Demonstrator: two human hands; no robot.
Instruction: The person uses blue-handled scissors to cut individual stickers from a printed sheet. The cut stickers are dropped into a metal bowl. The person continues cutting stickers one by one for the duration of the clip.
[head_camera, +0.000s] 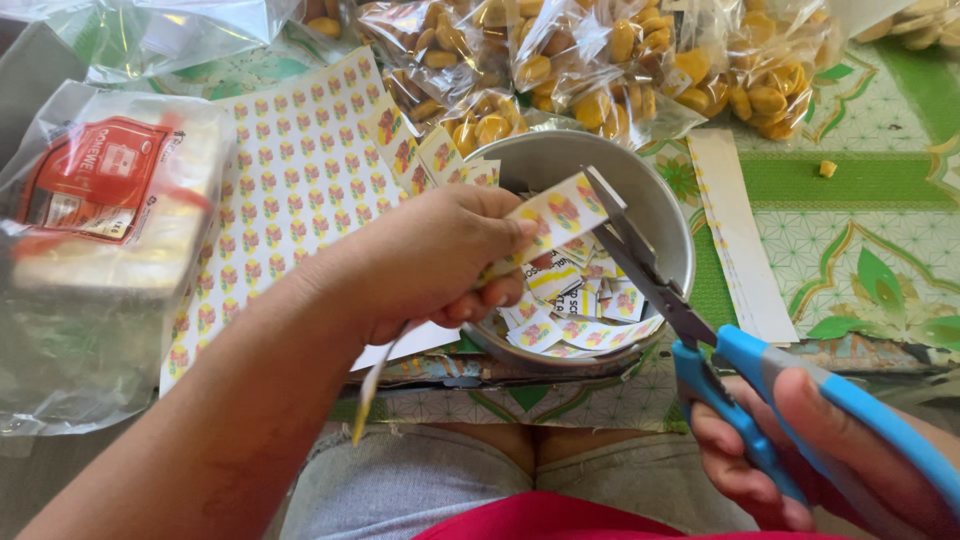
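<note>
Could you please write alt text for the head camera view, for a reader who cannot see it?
The left hand holds a strip of printed labels between the open blades of blue-handled scissors gripped by the right hand, above a metal bowl of cut labels. An uncut label sheet and bags of yellow snacks lie behind.
</note>
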